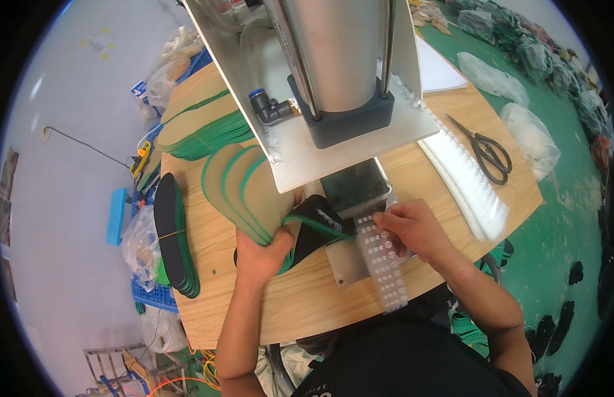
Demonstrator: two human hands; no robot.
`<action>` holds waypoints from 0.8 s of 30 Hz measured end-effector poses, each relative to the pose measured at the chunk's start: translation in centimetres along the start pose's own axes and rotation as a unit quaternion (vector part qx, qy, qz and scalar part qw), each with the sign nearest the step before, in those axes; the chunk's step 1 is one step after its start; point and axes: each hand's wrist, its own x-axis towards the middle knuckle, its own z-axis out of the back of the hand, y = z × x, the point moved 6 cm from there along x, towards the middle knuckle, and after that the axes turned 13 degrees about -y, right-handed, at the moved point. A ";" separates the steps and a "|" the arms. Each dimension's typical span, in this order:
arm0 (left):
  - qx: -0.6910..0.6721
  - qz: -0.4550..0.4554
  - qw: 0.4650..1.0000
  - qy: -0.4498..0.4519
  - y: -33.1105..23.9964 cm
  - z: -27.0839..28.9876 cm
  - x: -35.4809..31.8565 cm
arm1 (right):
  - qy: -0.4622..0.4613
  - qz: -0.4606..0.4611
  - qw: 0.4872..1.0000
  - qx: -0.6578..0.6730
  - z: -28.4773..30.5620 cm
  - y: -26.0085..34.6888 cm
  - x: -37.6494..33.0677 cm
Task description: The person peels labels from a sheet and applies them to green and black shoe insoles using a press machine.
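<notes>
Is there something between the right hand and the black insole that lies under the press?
Yes. A clear strip of small labels lies under the right hand, between its fingers and the black insole. The left hand already grips the insoles' near ends.

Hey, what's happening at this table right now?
A person works at a wooden table under a pneumatic press. The left hand holds a fanned bundle of green-edged insoles, with a black insole lying at the press plate. The right hand pinches a clear sticker strip beside it. More insole stacks sit to the left; scissors lie to the right.
</notes>
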 end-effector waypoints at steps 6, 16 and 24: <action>0.108 -0.002 0.990 0.092 -0.9 -1.4 -0.5 | -0.015 -0.007 1.000 -0.010 0.3 0.2 -1.0; 0.324 -0.127 0.925 0.154 -1.0 -3.0 -1.3 | 0.004 0.070 0.998 0.010 1.1 -0.5 -2.2; 0.208 -0.092 0.969 0.100 -2.2 -1.9 -0.7 | -0.054 0.045 0.983 0.169 3.6 -1.5 -1.5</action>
